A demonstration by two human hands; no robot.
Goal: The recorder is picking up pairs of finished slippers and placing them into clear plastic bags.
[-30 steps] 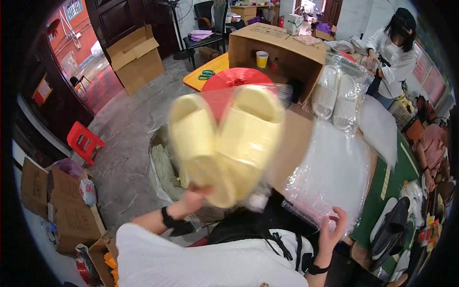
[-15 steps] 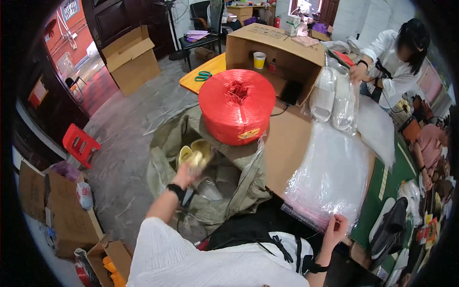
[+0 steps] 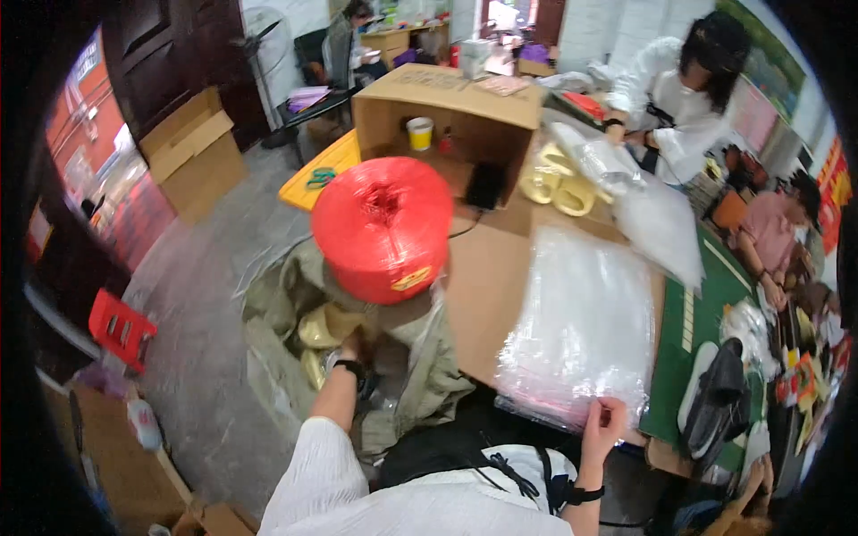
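Note:
My left hand [image 3: 350,347] reaches down into an olive woven sack [image 3: 281,299]. Its fingers are hidden among the contents, beside a yellow slipper [image 3: 323,327]; another yellow piece [image 3: 313,368] lies just below. On the table, my right hand [image 3: 604,427] has its fingers curled in a pinch at the pink-edged near end of a stack of clear plastic bags [image 3: 581,313]. A large red roll of plastic twine [image 3: 382,228] stands at the sack's far side.
Behind the bags lies a yellow slipper pair [image 3: 559,183]. A co-worker [image 3: 670,107] handles clear plastic at the far right. An open cardboard box [image 3: 447,89] holds a yellow cup [image 3: 419,134]. Dark shoes [image 3: 719,397] lie on the green surface; a red stool [image 3: 122,329] stands left.
My left hand has gone deeper into the sack. At the co-worker's place, a yellow pair now lies where wrapped pale slippers were. The view has shifted; my right hand stays at the bags' edge.

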